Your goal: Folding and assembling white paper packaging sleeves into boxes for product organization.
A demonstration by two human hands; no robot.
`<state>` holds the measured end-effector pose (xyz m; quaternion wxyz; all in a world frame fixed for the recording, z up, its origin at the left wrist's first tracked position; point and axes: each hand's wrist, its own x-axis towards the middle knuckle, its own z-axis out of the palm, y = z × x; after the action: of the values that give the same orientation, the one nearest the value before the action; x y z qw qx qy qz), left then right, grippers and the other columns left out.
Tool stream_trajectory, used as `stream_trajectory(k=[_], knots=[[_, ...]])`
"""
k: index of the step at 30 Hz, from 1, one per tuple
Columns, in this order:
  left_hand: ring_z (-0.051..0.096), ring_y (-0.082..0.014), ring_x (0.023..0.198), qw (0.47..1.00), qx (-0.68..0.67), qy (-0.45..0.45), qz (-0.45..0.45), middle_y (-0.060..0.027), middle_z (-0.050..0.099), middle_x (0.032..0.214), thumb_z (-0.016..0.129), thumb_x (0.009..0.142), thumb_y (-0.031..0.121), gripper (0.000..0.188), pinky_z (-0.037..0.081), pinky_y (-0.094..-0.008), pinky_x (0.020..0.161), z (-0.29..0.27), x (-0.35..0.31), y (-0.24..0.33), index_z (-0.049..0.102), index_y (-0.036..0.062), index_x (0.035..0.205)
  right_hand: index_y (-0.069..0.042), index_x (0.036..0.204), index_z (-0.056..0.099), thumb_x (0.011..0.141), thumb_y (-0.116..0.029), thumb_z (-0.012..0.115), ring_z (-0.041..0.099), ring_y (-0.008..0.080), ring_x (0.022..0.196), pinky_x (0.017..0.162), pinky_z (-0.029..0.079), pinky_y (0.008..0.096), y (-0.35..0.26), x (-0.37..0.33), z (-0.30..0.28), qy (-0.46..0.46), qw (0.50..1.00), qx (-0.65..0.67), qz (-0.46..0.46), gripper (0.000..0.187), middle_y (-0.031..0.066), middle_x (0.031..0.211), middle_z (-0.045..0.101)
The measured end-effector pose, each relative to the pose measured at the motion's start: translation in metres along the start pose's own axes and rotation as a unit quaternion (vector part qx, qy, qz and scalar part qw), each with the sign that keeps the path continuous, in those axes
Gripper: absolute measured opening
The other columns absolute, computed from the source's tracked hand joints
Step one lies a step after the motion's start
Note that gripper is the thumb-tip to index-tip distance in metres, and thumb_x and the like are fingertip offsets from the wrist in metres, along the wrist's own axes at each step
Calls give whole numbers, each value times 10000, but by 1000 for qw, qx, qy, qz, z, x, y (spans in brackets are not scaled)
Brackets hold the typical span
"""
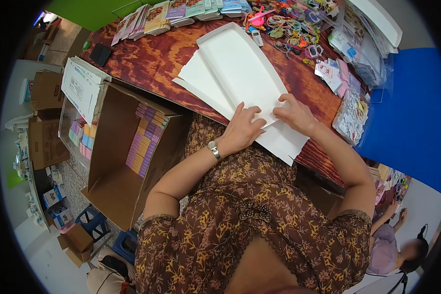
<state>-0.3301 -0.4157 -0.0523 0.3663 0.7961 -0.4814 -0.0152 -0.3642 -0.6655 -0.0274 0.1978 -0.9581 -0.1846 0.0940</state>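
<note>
One white cardboard tray (237, 63), partly folded, lies across the near edge of the table (157, 63), its far end walled and its near flap jutting past the edge over the person's lap. Both hands are at its near end. The left hand (242, 128) comes in palm down with the fingers spread and bent, the tips at the card; the right hand (297, 115) faces it from the other side, fingers curled more tightly, tips near the fold. Each hand is partly closed at the card, but I cannot tell whether either pinches it or only presses on it. Both elbows are bent and the forearms angle inward; a metal-banded watch (213, 148) circles the left wrist.

The tray's visible surfaces look plain white. Printing shows on the white carton (81, 88) at the left, as dark lines and a boxed panel. Beyond the tray, a row of card packs (157, 19) carries coloured fronts in yellow, purple and green, their lettering too small to tell. Pink-and-white cards (329, 76) bearing a cartoon picture lie to the right, near a heap of colourful trinkets (289, 29) and a clear bag of silvery packets (352, 117).

Left of the person, an open brown box (115, 147) holds stacked purple and orange packs (146, 139). At the lower right, another person (384, 247) in lilac reaches toward more goods.
</note>
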Motion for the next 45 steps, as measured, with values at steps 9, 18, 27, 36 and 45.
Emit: stream_trajectory(k=[9, 18, 27, 36, 45], knots=[[523, -275, 949, 992, 124, -1, 9, -88, 562, 906, 713, 761, 188, 181, 349, -545, 992, 19, -1, 10, 635, 65, 869, -153, 1027, 651, 718, -125, 751, 552, 282, 1088, 985, 439, 407, 16, -16, 19, 114, 974, -118, -157, 326, 49, 1085, 569], [519, -276, 916, 991, 131, 31, -29, -80, 556, 836, 704, 711, 147, 133, 362, -504, 936, 20, 7, 18, 613, 58, 746, -110, 978, 588, 707, -95, 719, 517, 306, 1122, 988, 423, 425, 19, -13, 20, 72, 990, -81, -85, 302, 76, 1073, 555], [481, -298, 1077, 993, 53, 38, -103, -105, 561, 1030, 745, 724, 160, 180, 332, -482, 974, 19, 16, 16, 640, 30, 790, -90, 903, 551, 779, -118, 725, 156, 381, 1475, 1154, 209, 578, 12, 5, -3, -48, 994, -80, -53, 215, 164, 1572, 245], [333, -382, 1364, 988, 83, -20, -125, -197, 505, 1321, 764, 742, 193, 258, 198, -627, 1104, 19, 14, 21, 680, -21, 859, -77, 835, 577, 764, -65, 733, 70, 384, 1492, 1151, 201, 594, 11, 4, 0, -89, 996, -13, -8, 172, 170, 1600, 166], [258, -375, 1430, 982, 86, -89, -144, -173, 462, 1436, 754, 764, 261, 296, 152, -685, 1089, 15, 19, 16, 706, -8, 877, -69, 793, 624, 790, -156, 742, 43, 370, 1498, 1151, 150, 622, 0, 12, -15, -159, 987, 4, -9, 147, 187, 1604, 150]])
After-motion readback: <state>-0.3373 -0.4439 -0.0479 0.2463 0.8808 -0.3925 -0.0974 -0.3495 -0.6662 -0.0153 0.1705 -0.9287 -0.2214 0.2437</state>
